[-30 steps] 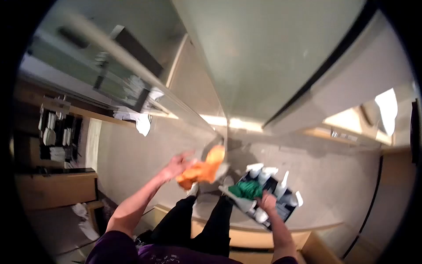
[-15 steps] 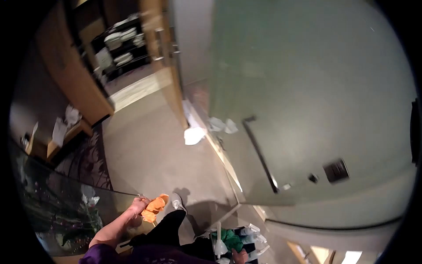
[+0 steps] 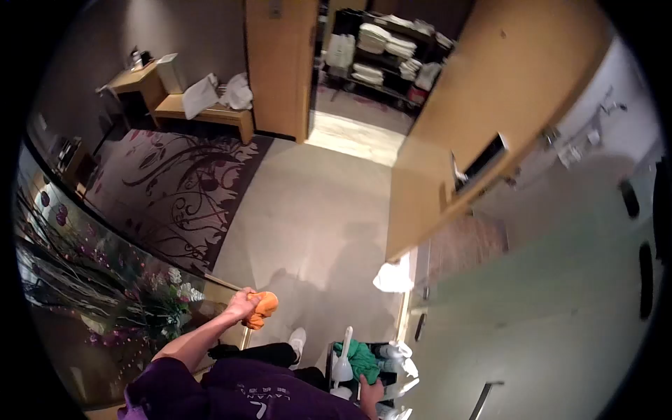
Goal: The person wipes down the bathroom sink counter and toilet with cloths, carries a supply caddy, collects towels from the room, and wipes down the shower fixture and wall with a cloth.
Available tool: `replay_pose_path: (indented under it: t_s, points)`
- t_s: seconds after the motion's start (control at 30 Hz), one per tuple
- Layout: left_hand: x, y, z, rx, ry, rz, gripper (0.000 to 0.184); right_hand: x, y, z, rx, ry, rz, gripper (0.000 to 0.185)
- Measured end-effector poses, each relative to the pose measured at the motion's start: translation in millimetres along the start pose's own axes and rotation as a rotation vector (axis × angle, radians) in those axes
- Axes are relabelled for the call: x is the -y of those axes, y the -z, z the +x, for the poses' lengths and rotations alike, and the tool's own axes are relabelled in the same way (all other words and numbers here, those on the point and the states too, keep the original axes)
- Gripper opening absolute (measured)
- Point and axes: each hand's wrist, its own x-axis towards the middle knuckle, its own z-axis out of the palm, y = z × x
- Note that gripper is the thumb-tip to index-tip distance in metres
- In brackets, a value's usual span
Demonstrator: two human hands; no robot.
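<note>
An orange cloth [image 3: 263, 311] is bunched in my left hand [image 3: 241, 306], held out at the end of my stretched arm. My right hand [image 3: 371, 393] is low at my side, closed at the dark cleaning caddy [image 3: 333, 355]; the exact grip is partly hidden. A green cloth [image 3: 362, 360] lies crumpled in the caddy, touching the right hand. Beside this cloth a white long-handled brush [image 3: 344, 365] stands up, handle on top. Several white-topped bottles [image 3: 397, 358] fill the caddy's other side.
An open wooden door [image 3: 483, 91] stands ahead right; beyond the doorway is a cart with towels [image 3: 374, 38]. A white cloth [image 3: 393, 277] lies on the floor. Frosted glass [image 3: 532, 336] borders the right, a flower display [image 3: 168, 308] the left. A bench [image 3: 203, 108] holds white bags.
My view has turned left, so the doorway, bench and patterned rug show more fully. Both hands keep their hold, and the caddy moves along with my body.
</note>
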Motion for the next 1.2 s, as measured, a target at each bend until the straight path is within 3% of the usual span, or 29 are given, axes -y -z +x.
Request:
replay_pose_path:
  t_s: [0.17, 0.27, 0.33, 0.4, 0.57, 0.63, 0.67, 0.73, 0.93, 1.07, 1.17, 1.2]
  points:
    - [-48.2, 18.1, 39.9, -0.057, 0.032, -0.291, 0.059, 184.5, 35.5, 119.8, 0.004, 0.279, 0.088, 0.050]
    - [-84.3, 20.6, 70.5, -0.049, -0.022, -0.430, 0.055, 291.7, 48.3, 179.5, 0.048, 0.390, 0.135, 0.047]
    - [-110.5, 20.8, 101.7, 0.043, 0.033, -0.560, 0.039, 361.2, 52.4, 218.5, 0.040, 0.486, 0.123, 0.045]
    - [-143.2, 25.6, 135.5, 0.094, 0.057, -0.603, 0.028, 443.9, 68.8, 239.6, 0.111, 0.500, 0.156, 0.044]
    - [-217.6, 33.7, 239.3, 0.217, 0.103, -0.557, 0.031, 607.8, 85.1, 307.6, 0.279, 0.493, 0.144, 0.048]
    - [-250.9, 38.5, 275.7, 0.162, 0.062, -0.358, 0.032, 659.7, 84.5, 341.0, 0.292, 0.564, 0.130, 0.047]
    - [-277.7, 52.0, 285.8, 0.165, 0.088, -0.406, 0.031, 686.0, 84.3, 359.2, 0.288, 0.572, 0.150, 0.047]
    - [-280.1, 55.0, 313.1, 0.283, 0.109, -0.695, 0.039, 727.2, 93.5, 382.8, 0.321, 0.657, 0.129, 0.047]
    - [-395.7, 101.8, 391.8, 0.744, 0.032, -1.200, 0.062, 867.7, 106.3, 479.3, 0.419, 0.701, -0.019, 0.053]
    - [-455.5, 107.3, 493.3, 0.750, 0.043, -1.247, 0.060, 946.1, 74.0, 555.7, 0.407, 0.748, -0.032, 0.055]
    - [-493.2, 108.5, 583.9, 0.770, -0.054, -1.233, 0.053, 1004.0, 65.6, 626.5, 0.330, 0.769, 0.001, 0.048]
    - [-513.1, 103.0, 617.8, 0.680, -0.107, -1.204, 0.051, 1021.1, 60.2, 653.7, 0.320, 0.768, 0.015, 0.048]
